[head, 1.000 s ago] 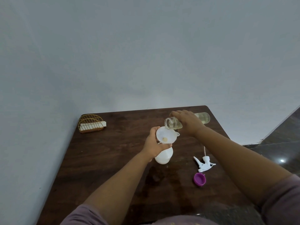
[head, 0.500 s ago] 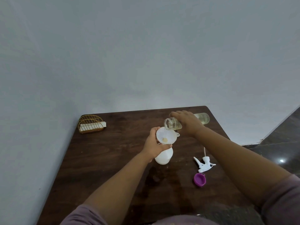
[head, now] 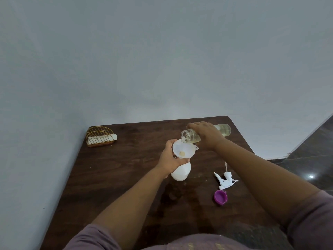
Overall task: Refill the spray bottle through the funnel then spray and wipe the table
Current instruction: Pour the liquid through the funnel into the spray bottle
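Little has moved since the earlier frames: both hands keep their places, and the clear bottle [head: 207, 132] has tipped only slightly further, its open mouth now just over the far rim of the funnel [head: 183, 148]. That white funnel sits in the neck of the white spray bottle [head: 181, 171], which stands upright on the dark wooden counter [head: 117, 170]. Curled round the neck just below the funnel, the left hand [head: 170, 160] grips the spray bottle. From above, the right hand [head: 207, 135] wraps the clear bottle, which lies almost level and holds pale yellowish liquid; a little liquid shows at its mouth and a small pool lies in the funnel's throat. Right of the spray bottle and nearer the person, the white trigger sprayer head [head: 226, 180] lies on its side, with a purple cap [head: 220, 197] just nearer still. Far to the left of the spray bottle, at the counter's back corner, stands a gold wire holder [head: 100, 136] with something white in it.
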Action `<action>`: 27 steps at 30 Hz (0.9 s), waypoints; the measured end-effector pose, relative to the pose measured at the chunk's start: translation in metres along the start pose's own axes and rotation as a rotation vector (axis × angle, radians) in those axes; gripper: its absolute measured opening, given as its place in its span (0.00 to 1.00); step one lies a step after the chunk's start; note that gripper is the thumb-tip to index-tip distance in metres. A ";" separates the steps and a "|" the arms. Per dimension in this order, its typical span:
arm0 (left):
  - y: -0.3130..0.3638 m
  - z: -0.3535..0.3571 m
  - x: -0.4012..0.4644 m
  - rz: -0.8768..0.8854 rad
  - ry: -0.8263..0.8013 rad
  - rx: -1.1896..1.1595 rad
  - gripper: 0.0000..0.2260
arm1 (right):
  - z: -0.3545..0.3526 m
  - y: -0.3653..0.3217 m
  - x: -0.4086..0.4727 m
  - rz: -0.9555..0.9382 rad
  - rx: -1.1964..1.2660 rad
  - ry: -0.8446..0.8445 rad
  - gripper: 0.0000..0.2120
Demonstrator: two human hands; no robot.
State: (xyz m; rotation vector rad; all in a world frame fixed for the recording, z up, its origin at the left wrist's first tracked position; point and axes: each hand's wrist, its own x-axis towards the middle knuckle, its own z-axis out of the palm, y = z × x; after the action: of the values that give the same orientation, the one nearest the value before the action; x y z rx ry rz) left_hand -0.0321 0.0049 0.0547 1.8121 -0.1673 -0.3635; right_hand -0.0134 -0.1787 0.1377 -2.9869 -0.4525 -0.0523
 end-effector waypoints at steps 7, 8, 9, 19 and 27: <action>0.002 0.000 -0.001 -0.004 0.003 0.024 0.37 | 0.000 0.001 -0.001 0.004 0.003 0.009 0.28; 0.001 0.001 -0.001 -0.004 0.001 0.021 0.37 | 0.000 0.001 -0.001 0.005 -0.001 0.010 0.28; 0.001 0.001 -0.001 -0.003 0.000 0.018 0.37 | -0.001 0.001 0.000 0.004 -0.004 0.011 0.28; 0.000 0.000 -0.001 -0.003 0.005 0.026 0.37 | 0.000 0.001 0.002 -0.002 0.004 0.029 0.26; 0.000 -0.001 -0.002 -0.005 -0.001 0.031 0.37 | 0.002 0.000 0.004 -0.005 0.006 0.033 0.25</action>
State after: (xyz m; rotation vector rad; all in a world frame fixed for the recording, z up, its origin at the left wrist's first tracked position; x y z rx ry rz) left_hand -0.0334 0.0059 0.0552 1.8437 -0.1697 -0.3675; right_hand -0.0099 -0.1776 0.1360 -2.9743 -0.4560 -0.1004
